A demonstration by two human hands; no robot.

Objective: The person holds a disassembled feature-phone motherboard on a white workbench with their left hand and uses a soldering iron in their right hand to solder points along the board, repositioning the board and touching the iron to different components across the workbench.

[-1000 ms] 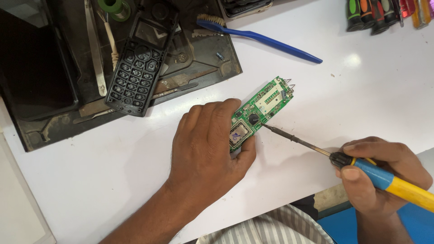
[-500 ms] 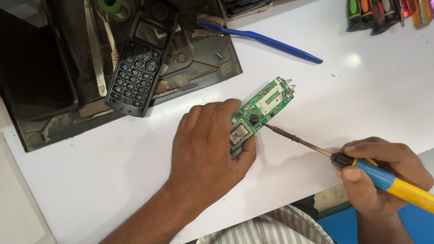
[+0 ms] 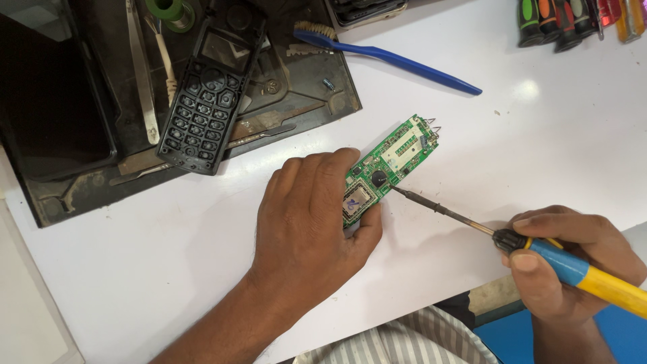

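Two hands are used: the green circuit board (image 3: 387, 165) is pinned flat on the white desk (image 3: 526, 155) by the left hand (image 3: 310, 229), while a soldering iron (image 3: 539, 246) is gripped by the right hand (image 3: 573, 269).

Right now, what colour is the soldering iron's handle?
Blue near the tip, yellow behind, on the soldering iron held in the right hand. Head view shows it.
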